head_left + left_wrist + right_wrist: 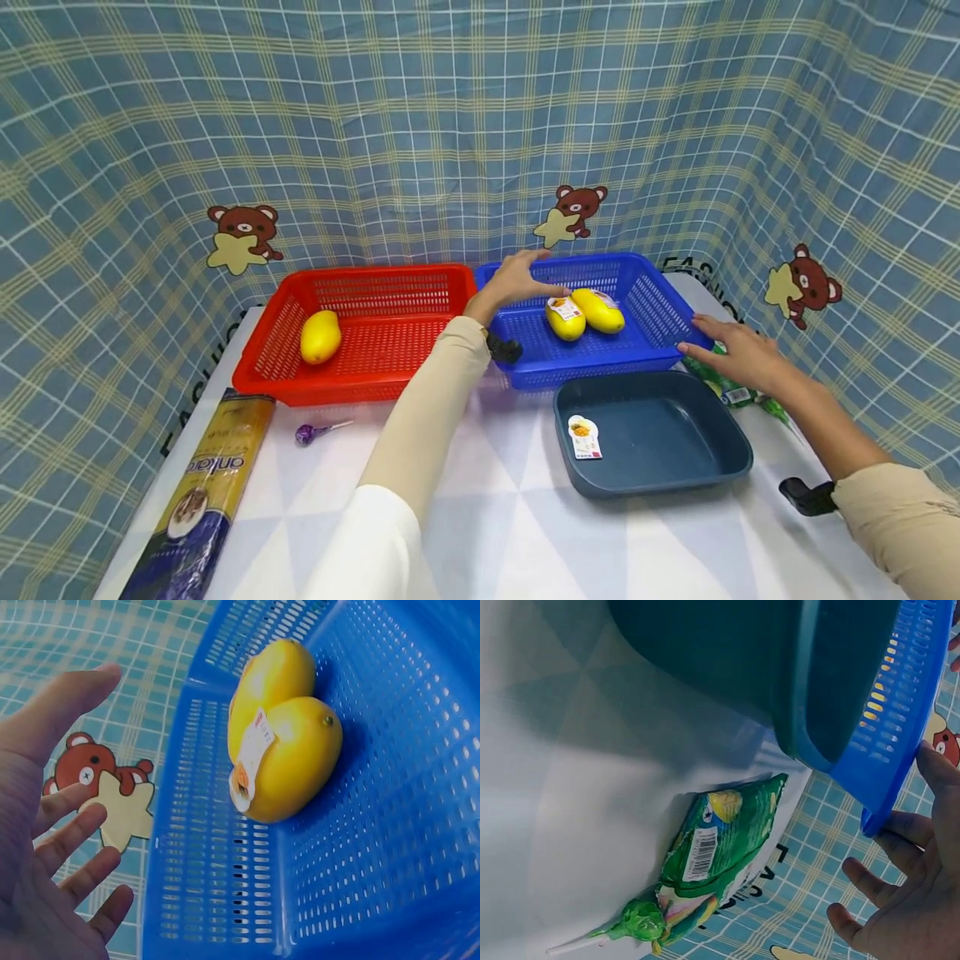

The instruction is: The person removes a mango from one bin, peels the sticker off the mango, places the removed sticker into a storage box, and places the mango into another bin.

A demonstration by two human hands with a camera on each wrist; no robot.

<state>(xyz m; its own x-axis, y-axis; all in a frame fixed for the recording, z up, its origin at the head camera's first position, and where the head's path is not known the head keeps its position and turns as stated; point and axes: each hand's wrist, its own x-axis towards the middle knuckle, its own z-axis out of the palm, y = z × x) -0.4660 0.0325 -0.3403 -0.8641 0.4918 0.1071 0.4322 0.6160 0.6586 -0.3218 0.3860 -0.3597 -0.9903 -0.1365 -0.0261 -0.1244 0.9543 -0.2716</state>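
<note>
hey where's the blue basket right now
In the head view, the blue basket sits right of centre, beside the red basket and beyond the dark tray, with the right hand at its right end.

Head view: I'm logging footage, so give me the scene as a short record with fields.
blue basket: two yellow fruits
red basket: one yellow fruit
dark tray: one label
left hand: near blue basket's left end, holding nothing
right hand: at blue basket's right front corner
right of tray: green packet
left front: purple lollipop, gold-and-blue packet
</note>
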